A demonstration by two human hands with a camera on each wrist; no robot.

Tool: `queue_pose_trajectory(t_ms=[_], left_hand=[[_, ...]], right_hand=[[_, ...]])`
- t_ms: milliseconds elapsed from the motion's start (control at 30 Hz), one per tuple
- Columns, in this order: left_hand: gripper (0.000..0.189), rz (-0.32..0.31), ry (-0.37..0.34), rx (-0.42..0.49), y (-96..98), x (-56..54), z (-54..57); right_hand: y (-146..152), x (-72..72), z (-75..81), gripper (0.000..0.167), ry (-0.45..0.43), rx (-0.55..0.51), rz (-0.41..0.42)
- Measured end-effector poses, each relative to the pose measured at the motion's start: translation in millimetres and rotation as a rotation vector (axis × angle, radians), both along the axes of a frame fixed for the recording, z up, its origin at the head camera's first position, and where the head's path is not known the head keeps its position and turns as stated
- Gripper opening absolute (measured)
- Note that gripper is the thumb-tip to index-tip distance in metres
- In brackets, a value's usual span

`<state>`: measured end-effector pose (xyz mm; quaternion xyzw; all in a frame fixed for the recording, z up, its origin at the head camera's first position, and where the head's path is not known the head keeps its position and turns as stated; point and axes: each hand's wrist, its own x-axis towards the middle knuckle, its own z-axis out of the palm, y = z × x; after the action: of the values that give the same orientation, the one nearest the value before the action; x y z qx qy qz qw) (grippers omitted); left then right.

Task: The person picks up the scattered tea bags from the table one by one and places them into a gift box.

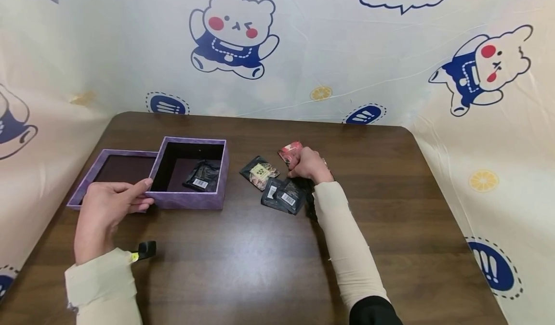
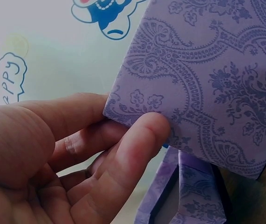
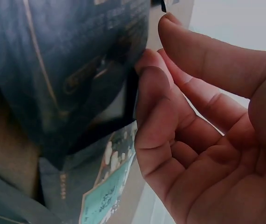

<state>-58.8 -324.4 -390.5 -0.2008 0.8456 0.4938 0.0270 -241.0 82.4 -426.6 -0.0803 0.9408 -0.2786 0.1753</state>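
Note:
My left hand [image 1: 106,202] grips the near left corner of an open purple box [image 1: 188,201], thumb near the top edge. In the left wrist view, the patterned box wall [image 2: 207,84] lies against the fingers. Inside the box is a black packet [image 1: 203,175] with a white label. My right hand [image 1: 311,165] reaches down over a group of small packets, fingers bent at a pink packet [image 1: 288,152]. Below it lie dark packets [image 1: 288,196], and to the left a black packet with a pale label [image 1: 260,172]. Whether the right fingers pinch a packet, I cannot tell.
A shallow purple tray-like lid [image 1: 99,168] lies left of the box, partly behind my left hand. The brown wooden table [image 1: 243,267] reaches back to a cloth backdrop [image 1: 303,50] printed with bears.

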Motion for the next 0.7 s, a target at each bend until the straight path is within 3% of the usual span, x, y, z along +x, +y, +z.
queue_pose_trajectory(t_ms=[200, 367, 567, 700], left_hand=[[0.063, -0.001, 0.002, -0.001, 0.3, -0.1, -0.1], [0.064, -0.001, -0.020, -0.005, -0.5, -0.4, 0.1], [0.060, 0.003, 0.004, 0.004, 0.5, -0.2, 0.4], [0.060, 0.001, 0.010, 0.002, 1.2, -0.3, 0.6]], right_hand=[[1, 0.7, -4.0, 0.013, -0.032, -0.027, 0.024], [5, 0.7, 2.1, 0.007, -0.069, -0.068, 0.063], [14, -2.0, 8.5, 0.012, -0.080, -0.123, 0.134], [18, -3.1, 10.1, 0.011, -0.106, -0.215, 0.099]])
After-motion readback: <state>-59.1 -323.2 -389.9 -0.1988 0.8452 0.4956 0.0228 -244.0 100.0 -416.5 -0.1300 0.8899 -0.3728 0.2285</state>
